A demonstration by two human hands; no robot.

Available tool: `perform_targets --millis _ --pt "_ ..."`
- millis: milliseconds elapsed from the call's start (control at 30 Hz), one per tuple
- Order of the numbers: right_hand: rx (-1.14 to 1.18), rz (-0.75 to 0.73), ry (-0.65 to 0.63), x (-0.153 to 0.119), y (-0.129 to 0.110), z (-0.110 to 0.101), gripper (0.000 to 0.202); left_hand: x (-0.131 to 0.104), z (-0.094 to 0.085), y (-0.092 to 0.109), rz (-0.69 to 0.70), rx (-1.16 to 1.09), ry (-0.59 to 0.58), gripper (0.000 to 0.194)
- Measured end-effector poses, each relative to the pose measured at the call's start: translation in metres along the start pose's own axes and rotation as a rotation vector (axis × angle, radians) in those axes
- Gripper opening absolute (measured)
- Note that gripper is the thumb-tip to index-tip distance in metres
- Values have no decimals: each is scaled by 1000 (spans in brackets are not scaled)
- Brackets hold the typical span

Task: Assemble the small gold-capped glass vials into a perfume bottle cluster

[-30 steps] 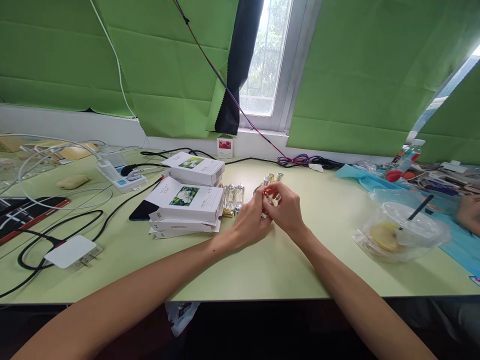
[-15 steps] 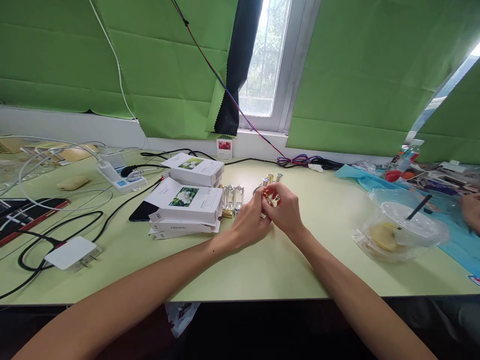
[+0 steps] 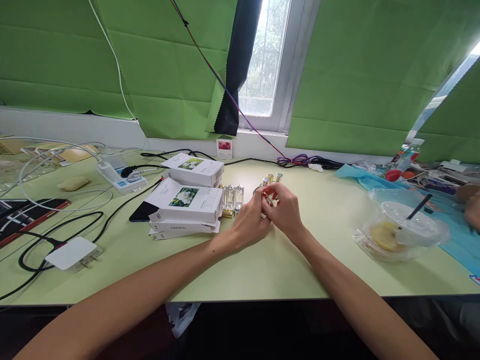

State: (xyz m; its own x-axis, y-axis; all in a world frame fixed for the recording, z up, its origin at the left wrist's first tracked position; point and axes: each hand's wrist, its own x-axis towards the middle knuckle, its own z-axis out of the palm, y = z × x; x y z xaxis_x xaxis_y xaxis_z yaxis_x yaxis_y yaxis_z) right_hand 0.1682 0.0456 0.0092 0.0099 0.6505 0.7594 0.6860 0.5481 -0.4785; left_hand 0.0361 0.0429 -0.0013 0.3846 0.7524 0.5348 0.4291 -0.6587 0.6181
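Note:
My left hand [image 3: 250, 221] and my right hand [image 3: 285, 210] meet over the table, fingers closed together around a small glass bottle that they mostly hide. Just behind the fingers, several bottles show shiny caps, among them a gold cap [image 3: 270, 178] and a silver cap [image 3: 279, 178]. To the left of my hands, a few clear glass bottles [image 3: 239, 196] lie side by side against a stack of white boxes. The top box [image 3: 204, 205] carries a picture of a white flower and has its flap open; another white box [image 3: 210, 172] lies behind it.
A dark phone [image 3: 140, 212] lies partly under the boxes. On the left are a power strip [image 3: 127, 184], a white charger [image 3: 73, 252] and looped cables. A bagged drink cup [image 3: 393, 230] with a straw stands right, near blue plastic sheeting [image 3: 459, 245] and another person's hand [image 3: 473, 210].
My hands stay in nearly the same place and pose. At the right edge, the other person's hand has shifted slightly.

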Motion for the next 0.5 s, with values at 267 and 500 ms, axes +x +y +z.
perform_targets --millis 267,500 --pt "-1 5 -12 0 1 0 6 0 -1 1 -16 10 -14 66" --pt "9 16 -22 1 0 -2 9 0 1 -3 30 -29 -1 71"
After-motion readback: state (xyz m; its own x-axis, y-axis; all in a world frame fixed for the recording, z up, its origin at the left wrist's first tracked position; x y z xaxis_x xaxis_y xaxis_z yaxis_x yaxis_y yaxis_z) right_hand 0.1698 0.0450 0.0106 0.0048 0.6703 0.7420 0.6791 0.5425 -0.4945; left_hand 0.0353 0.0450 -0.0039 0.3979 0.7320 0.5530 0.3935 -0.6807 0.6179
